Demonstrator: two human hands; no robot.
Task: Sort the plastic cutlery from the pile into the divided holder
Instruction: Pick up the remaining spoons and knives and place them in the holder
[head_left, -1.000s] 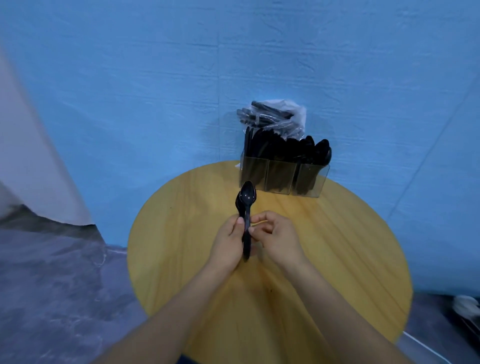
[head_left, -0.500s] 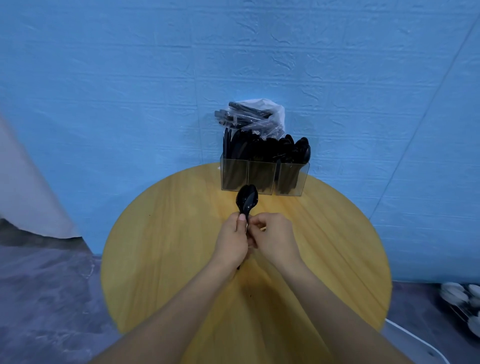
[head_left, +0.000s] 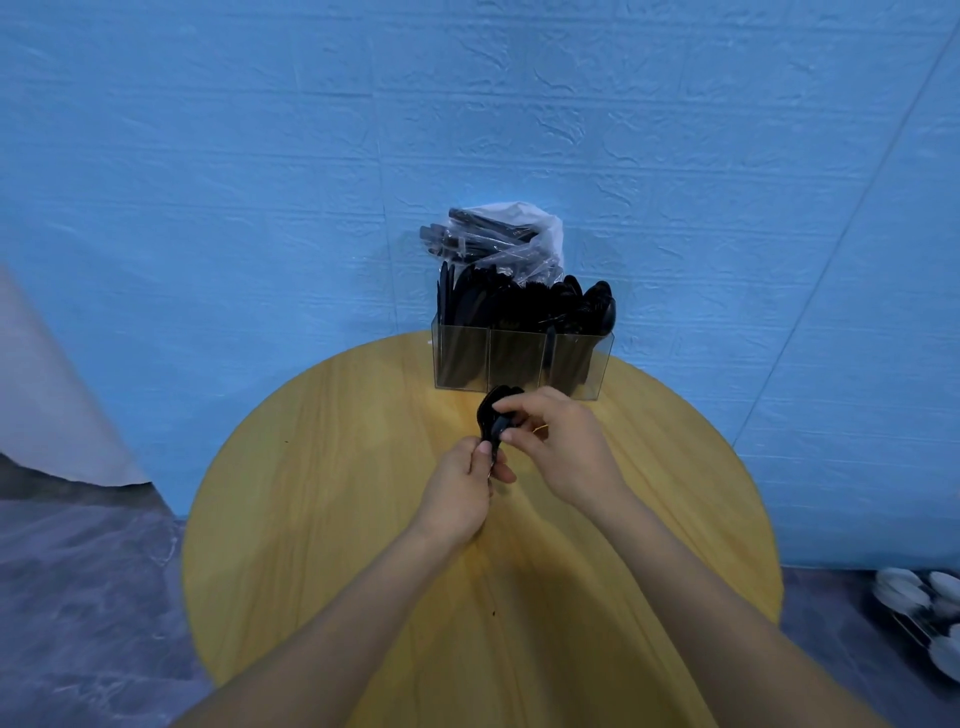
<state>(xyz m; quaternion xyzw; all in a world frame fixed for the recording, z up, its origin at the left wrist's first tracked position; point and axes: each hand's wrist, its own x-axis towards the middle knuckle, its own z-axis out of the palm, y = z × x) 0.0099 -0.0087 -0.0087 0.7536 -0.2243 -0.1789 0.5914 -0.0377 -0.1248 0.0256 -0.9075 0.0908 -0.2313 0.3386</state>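
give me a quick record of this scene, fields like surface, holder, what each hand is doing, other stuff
surface: round wooden table in front of a blue wall
holder: clear divided holder at the table's far edge, compartments filled with black cutlery
bag: clear plastic bag of black cutlery behind the holder, against the wall
held item: black spoons, apparently more than one, bowls pointing up toward the holder
left hand: grips the spoon handles
right hand: fingers curled round the spoon bowls
floor, right edge: white dishes, blurred

Makeshift staged recording corner

A blue cloth backdrop (head_left: 260, 182) hung behind a lone round wooden table (head_left: 322, 519) on plastic-sheeted floor (head_left: 78, 597).
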